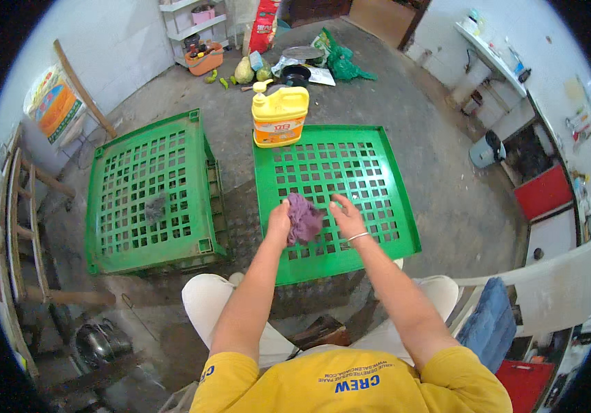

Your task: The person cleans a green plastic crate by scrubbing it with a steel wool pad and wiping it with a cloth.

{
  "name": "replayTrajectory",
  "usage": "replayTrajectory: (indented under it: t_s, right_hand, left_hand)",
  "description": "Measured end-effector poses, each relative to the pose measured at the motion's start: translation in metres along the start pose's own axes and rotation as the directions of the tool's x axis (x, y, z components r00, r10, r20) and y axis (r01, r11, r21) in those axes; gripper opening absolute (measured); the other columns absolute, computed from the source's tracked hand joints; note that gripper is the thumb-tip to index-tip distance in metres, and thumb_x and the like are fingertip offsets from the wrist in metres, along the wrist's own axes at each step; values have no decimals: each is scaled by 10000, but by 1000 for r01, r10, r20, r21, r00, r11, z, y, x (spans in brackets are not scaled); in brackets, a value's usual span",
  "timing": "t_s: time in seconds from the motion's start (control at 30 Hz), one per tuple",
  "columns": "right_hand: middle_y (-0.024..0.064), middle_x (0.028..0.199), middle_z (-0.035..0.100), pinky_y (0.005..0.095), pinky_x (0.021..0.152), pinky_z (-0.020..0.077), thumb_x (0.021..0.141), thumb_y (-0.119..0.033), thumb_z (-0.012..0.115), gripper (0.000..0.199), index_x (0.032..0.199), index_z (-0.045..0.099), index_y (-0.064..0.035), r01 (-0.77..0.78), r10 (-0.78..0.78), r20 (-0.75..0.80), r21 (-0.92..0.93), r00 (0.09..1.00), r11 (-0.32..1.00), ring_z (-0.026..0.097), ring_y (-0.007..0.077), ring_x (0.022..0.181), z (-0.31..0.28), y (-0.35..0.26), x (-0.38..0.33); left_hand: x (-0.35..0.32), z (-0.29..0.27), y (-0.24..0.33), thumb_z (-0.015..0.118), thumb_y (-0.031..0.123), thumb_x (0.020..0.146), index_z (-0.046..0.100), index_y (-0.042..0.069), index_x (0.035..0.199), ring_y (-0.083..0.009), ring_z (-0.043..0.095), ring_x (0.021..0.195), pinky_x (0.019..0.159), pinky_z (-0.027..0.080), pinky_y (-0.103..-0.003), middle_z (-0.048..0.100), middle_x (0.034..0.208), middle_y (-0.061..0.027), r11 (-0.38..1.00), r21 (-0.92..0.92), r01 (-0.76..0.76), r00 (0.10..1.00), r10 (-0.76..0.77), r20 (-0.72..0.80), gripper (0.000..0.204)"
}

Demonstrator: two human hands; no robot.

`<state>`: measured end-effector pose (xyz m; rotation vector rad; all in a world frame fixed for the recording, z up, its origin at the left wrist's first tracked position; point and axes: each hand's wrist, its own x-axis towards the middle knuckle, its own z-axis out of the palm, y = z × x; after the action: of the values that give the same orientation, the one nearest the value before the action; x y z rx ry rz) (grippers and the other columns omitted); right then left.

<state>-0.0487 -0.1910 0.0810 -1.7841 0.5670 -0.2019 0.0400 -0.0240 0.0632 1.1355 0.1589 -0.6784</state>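
A crumpled purple cloth (304,219) is gripped in my left hand (279,221), above a green plastic crate (400,199) with a grid of square holes. To the right of the cloth, my right hand (347,219) has its fingers apart, with nothing seen in it. A pale bangle circles that wrist. At the crate's far left corner stands a yellow pump bottle (281,117) with an orange and white label. Whether the cloth touches the crate I cannot tell.
Left of me stands a second green crate (145,196), a grey scrubber (155,207) on top. Vegetables (244,71), a black pan (296,74) and green bags (347,63) lie on the far floor. A grey bin (486,149) stands right; a wooden rack (23,213) left.
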Motion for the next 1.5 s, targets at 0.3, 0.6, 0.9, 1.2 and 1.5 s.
replayTrajectory:
  t_s: [0.3, 0.6, 0.9, 1.2, 1.5]
  right_hand:
    - [33, 836, 645, 264, 613, 492, 865, -200, 608, 248, 1041, 613, -25, -170, 117, 223, 236, 968, 957, 596, 105, 696, -22, -23, -24]
    - [160, 1264, 489, 376, 972, 385, 790, -102, 607, 563, 1322, 424, -72, 293, -289, 47, -113, 956, 949, 476, 263, 1153, -33, -19, 28]
    - [222, 1384, 335, 468, 1052, 277, 770, -401, 637, 662, 1321, 436, -93, 364, -344, 205, -785, 916, 501, 309, 430, 1258, 29, 8, 34]
    - [151, 1012, 596, 432, 934, 404, 750, -93, 571, 184, 924, 614, -54, 734, -714, 234, -402, 660, 547, 541, 333, 988, 123, -25, 141]
    - [148, 1349, 387, 473, 1060, 232, 815, -235, 510, 441, 1221, 496, -64, 584, -356, 464, -666, 811, 463, 319, 347, 1259, 163, -19, 123]
  left_hand:
    - [-77, 42, 62, 609, 290, 850, 510, 22, 1175, -189, 632, 783, 648, 525, -291, 629, 974, -103, 957, 287, 44, 904, -161, 396, 432]
    - [-4, -17, 67, 501, 237, 904, 502, -15, 1203, -229, 558, 1017, 900, 418, -340, 570, 1164, -131, 672, 642, -370, 863, 505, -31, 391]
    - [9, -82, -24, 378, 290, 948, 351, 48, 1343, -366, 465, 1144, 954, 371, -430, 463, 1275, -206, 515, 852, -92, 898, 414, -153, 464]
    - [1, -65, -9, 267, 380, 969, 282, 82, 1398, -365, 464, 1173, 968, 367, -403, 458, 1308, -200, 692, 721, -32, 924, 295, -242, 522]
    - [8, -65, -22, 250, 396, 973, 309, 58, 1391, -331, 455, 1196, 987, 350, -368, 459, 1308, -209, 742, 670, -28, 920, 281, -273, 541]
